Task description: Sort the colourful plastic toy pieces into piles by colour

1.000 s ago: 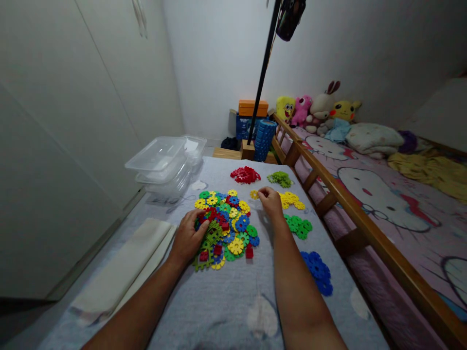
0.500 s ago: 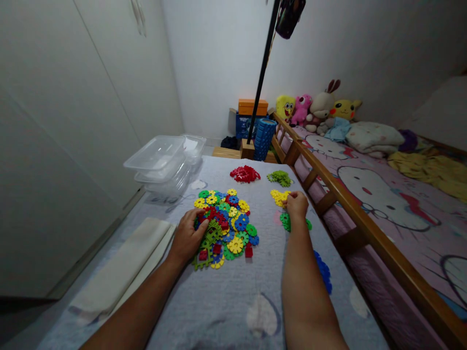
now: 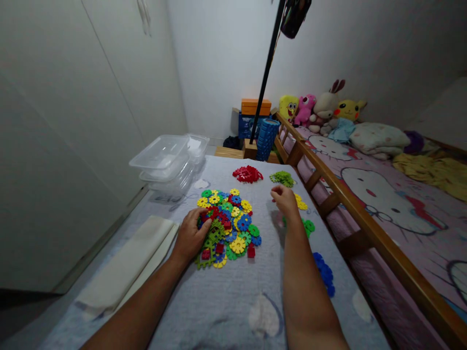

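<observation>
A mixed pile of flat plastic building discs (image 3: 238,244), notched at the rim in yellow, blue and green, lies on the cloth. My left hand (image 3: 191,233) rests at its left edge, thumb and fingers apart, touching red pieces (image 3: 215,214) and olive-green lattice pieces (image 3: 216,232). To the right, my right hand (image 3: 286,200) hovers with loosely curled fingers; I see nothing between them. Beside it lie yellow discs (image 3: 301,202), partly covered by the hand, and green discs (image 3: 309,226), partly behind the wrist. Blue discs (image 3: 324,274) lie beside the right forearm.
Red pieces (image 3: 248,174) and light-green pieces (image 3: 282,178) form small heaps at the far end. Clear plastic containers (image 3: 164,155) are stacked at the left, near a folded cream cloth (image 3: 127,265). A wooden bed rail (image 3: 339,206) runs along the right side.
My right hand has moved left off the yellow discs, uncovering some of them. My left hand stays at the pile. The view has shifted slightly.
</observation>
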{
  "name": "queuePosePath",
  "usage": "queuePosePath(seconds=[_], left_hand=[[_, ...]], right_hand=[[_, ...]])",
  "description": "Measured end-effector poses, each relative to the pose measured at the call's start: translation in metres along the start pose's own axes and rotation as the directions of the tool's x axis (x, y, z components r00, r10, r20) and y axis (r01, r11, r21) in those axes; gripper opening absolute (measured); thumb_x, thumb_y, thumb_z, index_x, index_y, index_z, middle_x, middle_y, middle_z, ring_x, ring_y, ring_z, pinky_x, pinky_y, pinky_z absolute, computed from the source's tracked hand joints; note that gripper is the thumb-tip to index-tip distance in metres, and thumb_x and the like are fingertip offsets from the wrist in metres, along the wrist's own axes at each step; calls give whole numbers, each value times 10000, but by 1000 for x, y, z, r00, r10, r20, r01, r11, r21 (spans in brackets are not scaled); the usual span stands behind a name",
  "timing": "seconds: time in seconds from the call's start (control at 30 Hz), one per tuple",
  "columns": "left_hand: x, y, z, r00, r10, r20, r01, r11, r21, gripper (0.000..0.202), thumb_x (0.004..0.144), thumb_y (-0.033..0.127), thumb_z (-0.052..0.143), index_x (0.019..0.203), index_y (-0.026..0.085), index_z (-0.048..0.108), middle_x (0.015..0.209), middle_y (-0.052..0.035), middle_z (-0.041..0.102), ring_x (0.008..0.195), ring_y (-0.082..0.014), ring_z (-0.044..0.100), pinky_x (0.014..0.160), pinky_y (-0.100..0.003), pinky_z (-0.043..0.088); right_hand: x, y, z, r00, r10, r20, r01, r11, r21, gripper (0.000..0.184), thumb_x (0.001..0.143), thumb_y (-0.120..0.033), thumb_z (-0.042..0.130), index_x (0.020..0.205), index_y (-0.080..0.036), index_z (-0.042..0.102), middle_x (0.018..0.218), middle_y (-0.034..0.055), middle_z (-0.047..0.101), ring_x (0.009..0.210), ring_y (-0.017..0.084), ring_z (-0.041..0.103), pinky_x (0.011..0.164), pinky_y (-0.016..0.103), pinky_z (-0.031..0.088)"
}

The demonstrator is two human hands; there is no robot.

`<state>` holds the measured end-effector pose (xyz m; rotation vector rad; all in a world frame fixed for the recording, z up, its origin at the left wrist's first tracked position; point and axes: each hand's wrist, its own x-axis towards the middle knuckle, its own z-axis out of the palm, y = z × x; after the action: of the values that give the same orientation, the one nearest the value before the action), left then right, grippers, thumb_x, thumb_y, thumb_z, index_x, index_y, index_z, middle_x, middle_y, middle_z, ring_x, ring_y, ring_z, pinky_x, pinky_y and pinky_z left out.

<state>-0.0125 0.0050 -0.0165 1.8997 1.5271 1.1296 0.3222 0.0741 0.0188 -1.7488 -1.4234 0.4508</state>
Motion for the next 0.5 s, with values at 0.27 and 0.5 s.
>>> queuePosePath(seconds=[0.27, 0.5], left_hand=[[0, -3, 1, 1000, 5, 2, -5, 1000, -9, 334, 901, 445, 524, 1131, 217, 604, 1189, -84, 637, 1155, -262, 586, 1047, -451, 444], [0, 3, -1, 1000, -7, 3, 7, 1000, -14, 324, 889, 435, 528, 1113, 216, 612, 1178, -86, 646, 1151, -265, 591, 1051, -460, 446]], right_hand=[[-23, -31, 52, 899, -179, 401, 273, 943, -191, 286, 710, -119, 682, 988, -178, 712, 995, 44, 631, 965, 180, 580, 909, 287, 446], [-25, -29, 50, 927, -113, 357, 170, 976, -133, 127, 681, -106, 635, 770, -188, 599, 780, -20, 586, 750, 137, 530, 683, 238, 391]])
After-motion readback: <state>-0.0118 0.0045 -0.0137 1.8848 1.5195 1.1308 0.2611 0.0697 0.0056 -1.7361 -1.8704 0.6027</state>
